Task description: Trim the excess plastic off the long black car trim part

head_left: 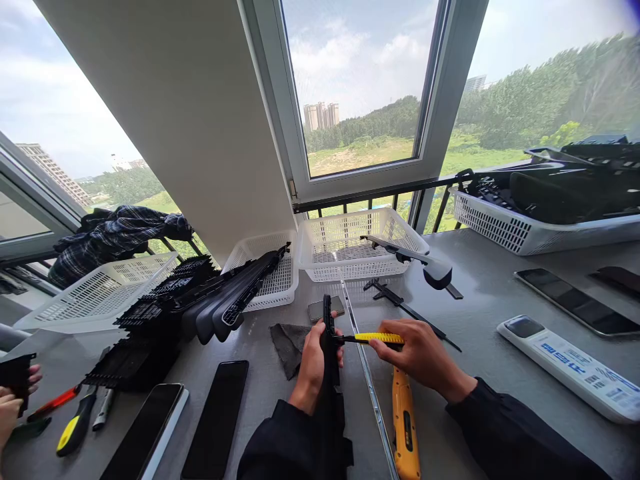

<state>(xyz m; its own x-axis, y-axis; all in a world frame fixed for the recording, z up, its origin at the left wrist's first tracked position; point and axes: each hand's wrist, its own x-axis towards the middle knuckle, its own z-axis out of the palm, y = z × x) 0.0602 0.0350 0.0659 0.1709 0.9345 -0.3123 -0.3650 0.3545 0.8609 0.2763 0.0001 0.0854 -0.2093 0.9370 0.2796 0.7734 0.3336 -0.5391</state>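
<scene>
Head view: white basket (350, 257) beyond both hands holds one black part; left basket (273, 280) spills black strips. Left hand (313, 363) grips long black plastic piece (329, 373) upright; right hand (417, 353) pinches yellow-handled tool (375, 338) against it.

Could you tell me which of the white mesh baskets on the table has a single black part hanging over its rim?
The middle basket under the window; the others hold piles or nothing visible.

blue print showing on white remote control (575, 363), too small and blurred for reading, no other text showing anywhere
</scene>
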